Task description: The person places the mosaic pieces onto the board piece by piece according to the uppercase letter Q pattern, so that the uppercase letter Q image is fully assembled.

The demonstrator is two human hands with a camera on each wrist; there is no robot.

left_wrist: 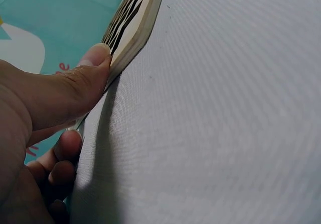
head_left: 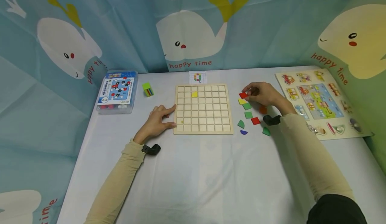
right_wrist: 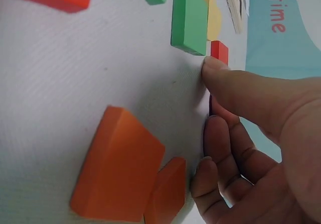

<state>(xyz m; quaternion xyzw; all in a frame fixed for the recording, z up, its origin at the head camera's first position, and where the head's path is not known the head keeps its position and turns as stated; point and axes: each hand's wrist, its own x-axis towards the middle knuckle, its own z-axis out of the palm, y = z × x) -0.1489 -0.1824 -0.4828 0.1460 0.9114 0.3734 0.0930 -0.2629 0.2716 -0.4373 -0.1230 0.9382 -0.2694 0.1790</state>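
My left hand lies at the left side of a wooden grid board, thumb and forefinger spread along its edge. In the left wrist view, the thumb presses against the board's rim while the other fingers bend beneath. A yellow square tile sits in a cell near the board's top. Right of the board, my right hand pinches a red square tile between thumb and forefinger. The right wrist view shows this red tile partly hidden by the thumb. Close by lie a yellow tile and a green tile.
Nearer me are another green tile, a red tile, green quarter pieces, a purple half-round and orange pieces. A pattern card, a coloured cube, a plastic case and a picture puzzle stand around.
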